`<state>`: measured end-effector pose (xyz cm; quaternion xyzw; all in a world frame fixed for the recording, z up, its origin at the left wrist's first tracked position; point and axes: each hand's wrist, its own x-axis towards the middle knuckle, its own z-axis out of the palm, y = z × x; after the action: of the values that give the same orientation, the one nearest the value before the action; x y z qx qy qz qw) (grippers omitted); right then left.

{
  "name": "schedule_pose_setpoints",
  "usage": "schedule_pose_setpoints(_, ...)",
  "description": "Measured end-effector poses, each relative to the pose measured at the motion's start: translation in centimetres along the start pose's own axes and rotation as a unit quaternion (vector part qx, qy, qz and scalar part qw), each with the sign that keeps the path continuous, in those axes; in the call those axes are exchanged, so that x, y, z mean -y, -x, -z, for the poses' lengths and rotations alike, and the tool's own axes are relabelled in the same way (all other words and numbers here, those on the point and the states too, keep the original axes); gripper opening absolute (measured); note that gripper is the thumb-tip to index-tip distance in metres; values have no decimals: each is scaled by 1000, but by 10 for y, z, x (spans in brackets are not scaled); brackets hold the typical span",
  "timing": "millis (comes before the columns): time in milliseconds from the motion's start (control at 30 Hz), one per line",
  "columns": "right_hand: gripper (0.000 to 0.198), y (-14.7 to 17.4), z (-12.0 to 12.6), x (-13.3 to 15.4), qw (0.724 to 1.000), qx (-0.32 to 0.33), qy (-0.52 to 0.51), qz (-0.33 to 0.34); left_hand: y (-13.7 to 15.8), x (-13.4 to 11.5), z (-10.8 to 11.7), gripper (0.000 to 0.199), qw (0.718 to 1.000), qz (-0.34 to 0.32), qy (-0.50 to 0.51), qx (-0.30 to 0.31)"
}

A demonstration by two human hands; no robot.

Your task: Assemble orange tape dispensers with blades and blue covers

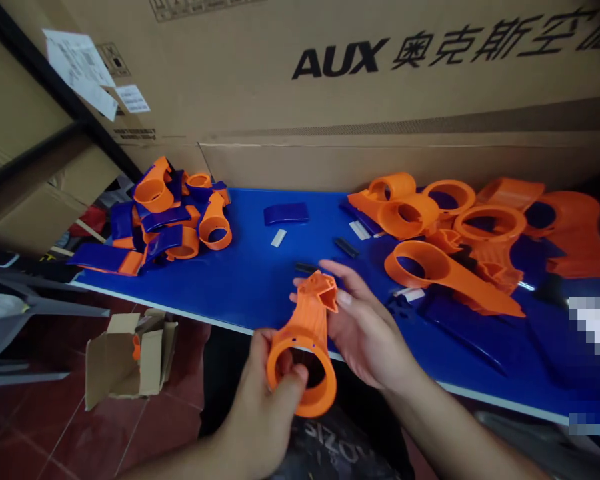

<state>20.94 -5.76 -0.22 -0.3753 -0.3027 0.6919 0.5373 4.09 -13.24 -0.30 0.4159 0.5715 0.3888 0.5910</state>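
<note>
My left hand (pixel 267 407) grips the ring end of an orange plastic tape dispenser (pixel 313 320), its thumb inside the ring. The dispenser is held above the table's front edge, its ring toward me and its notched head pointing away. At that head, my right hand (pixel 367 327) has its thumb against the side and its other fingers partly hidden behind it. A small black strip (pixel 306 268) shows just beyond the head; whether my fingers touch it I cannot tell. Farther off lie another black strip (pixel 347 247), a white strip (pixel 279 238) and a dark blue curved cover (pixel 286 213).
Orange and blue dispensers (pixel 170 227) are piled at the left of the blue table (pixel 250 267). More orange dispenser bodies (pixel 490 223) and blue covers (pixel 463 330) lie at the right. A large carton (pixel 260 87) stands behind. An open cardboard box (pixel 120 363) sits on the floor.
</note>
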Motion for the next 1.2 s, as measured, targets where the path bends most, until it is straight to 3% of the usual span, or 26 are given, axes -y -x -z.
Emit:
schedule_pose_setpoints(100, 49, -2, -1, -6, 997, 59, -13, -44, 5, 10, -4, 22, 996, 43, -49, 66)
schedule_pose_setpoints(200, 58, 3, 3, -11, 995, 87, -20, -33, 3, 13, -6, 26, 993, 45, -63, 85)
schedule_pose_setpoints(300, 61, 10, 10, -12, 994, 103, -30, -8, 5, 14, -4, 39, 985, 5, -95, 142)
schedule_pose_setpoints(367, 62, 15, 15, -10, 991, 120, -52, -2, 1, 12, 3, 36, 973, -64, -140, 173)
schedule_pose_setpoints(433, 67, 19, 21, -8, 987, 141, -77, -7, -16, 6, 12, 30, 962, -163, -179, 127)
schedule_pose_setpoints(500, 69, 23, 28, -6, 984, 153, -87, -15, -48, -5, 20, 31, 940, -254, -228, -6)
schedule_pose_setpoints(567, 66, 25, 35, -5, 984, 154, -89, -23, -93, -20, 24, 34, 887, -290, -332, -138)
schedule_pose_setpoints(633, 58, 26, 39, -6, 984, 151, -91, -30, -139, -36, 22, 39, 838, -277, -429, -192)
schedule_pose_setpoints(767, 46, 25, 41, -8, 984, 142, -99, -50, -201, -60, 5, 41, 756, -177, -611, -157)
schedule_pose_setpoints(833, 45, 23, 39, -9, 984, 131, -106, -52, -215, -66, -5, 38, 736, -154, -645, -139)
schedule_pose_setpoints(1033, 50, 16, 36, -14, 983, 106, -136, -68, -223, -72, -13, 30, 736, -152, -648, -125)
schedule_pose_setpoints(1133, 55, 14, 33, -17, 980, 103, -142, -90, -206, -74, -3, 32, 739, -161, -641, -128)
schedule_pose_setpoints(1200, 58, 14, 30, -20, 979, 106, -143, -98, -182, -72, 7, 32, 756, -184, -614, -134)
